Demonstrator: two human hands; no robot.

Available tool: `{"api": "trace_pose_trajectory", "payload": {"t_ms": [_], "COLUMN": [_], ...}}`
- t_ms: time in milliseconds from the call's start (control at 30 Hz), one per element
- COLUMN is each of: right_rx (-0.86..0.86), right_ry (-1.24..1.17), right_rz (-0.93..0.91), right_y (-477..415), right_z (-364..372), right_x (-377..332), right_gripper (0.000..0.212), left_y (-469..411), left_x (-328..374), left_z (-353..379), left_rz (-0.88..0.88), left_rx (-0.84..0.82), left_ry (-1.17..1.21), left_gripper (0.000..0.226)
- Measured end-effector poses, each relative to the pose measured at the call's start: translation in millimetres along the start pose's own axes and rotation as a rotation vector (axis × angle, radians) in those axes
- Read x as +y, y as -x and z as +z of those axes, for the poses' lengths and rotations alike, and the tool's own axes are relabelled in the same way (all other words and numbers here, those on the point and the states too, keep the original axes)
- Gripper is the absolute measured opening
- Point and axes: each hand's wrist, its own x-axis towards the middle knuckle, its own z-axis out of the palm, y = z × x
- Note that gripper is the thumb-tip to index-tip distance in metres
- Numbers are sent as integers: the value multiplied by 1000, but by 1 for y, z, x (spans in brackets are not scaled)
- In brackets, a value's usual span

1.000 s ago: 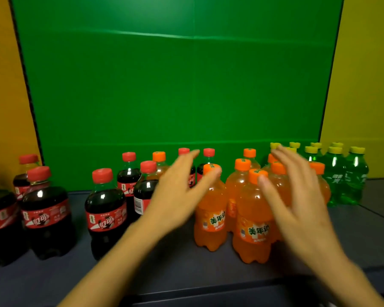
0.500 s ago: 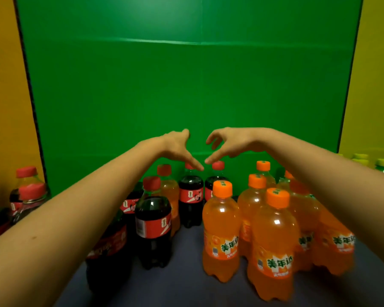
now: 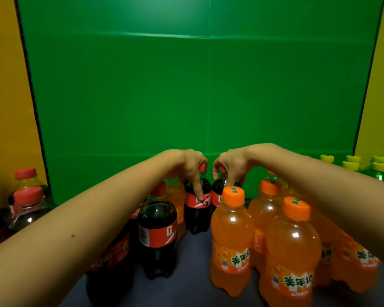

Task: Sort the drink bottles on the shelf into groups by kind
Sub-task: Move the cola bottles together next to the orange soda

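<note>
Head view: dark shelf (image 3: 194,262), green backdrop (image 3: 197,96), yellow side walls (image 3: 5,85). Left hand (image 3: 191,165) fingers grip one cola bottle (image 3: 196,218) by its top, and right hand (image 3: 231,165) fingers grip the neighbour cola bottle (image 3: 216,197). Orange soda bottles (image 3: 231,238) before the right fingers partly hide it.

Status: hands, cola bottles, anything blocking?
Left hand grips left rear cola bottle at the top. Right hand grips right rear cola bottle at the cap. Both upright. Orange soda bottles crowd front and sides.
</note>
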Motion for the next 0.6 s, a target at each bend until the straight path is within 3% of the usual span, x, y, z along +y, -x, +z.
{"api": "trace_pose_trajectory", "payload": {"t_ms": [100,233,433,533,600], "right_rx": [51,214,786,1008,1131], "right_ry": [63,59,-177,-394,-504], "right_rz": [-51,-50,-95,-182,-251], "right_y": [2,20,58,78,92], "right_z": [-2,-16,-53,-65,-69], "right_x": [1,2,8,-2,-14], "right_gripper": [44,55,64,69,65], "left_y": [5,15,40,58,75], "left_x": [4,3,0,3,6], "left_z": [-2,-12,-44,-59,-65], "left_rz": [-12,-35,-31,57,166], "left_rx": [12,196,691,957,1140], "left_ry": [34,155,592,818,921], "left_gripper": [69,72,67,77,62]}}
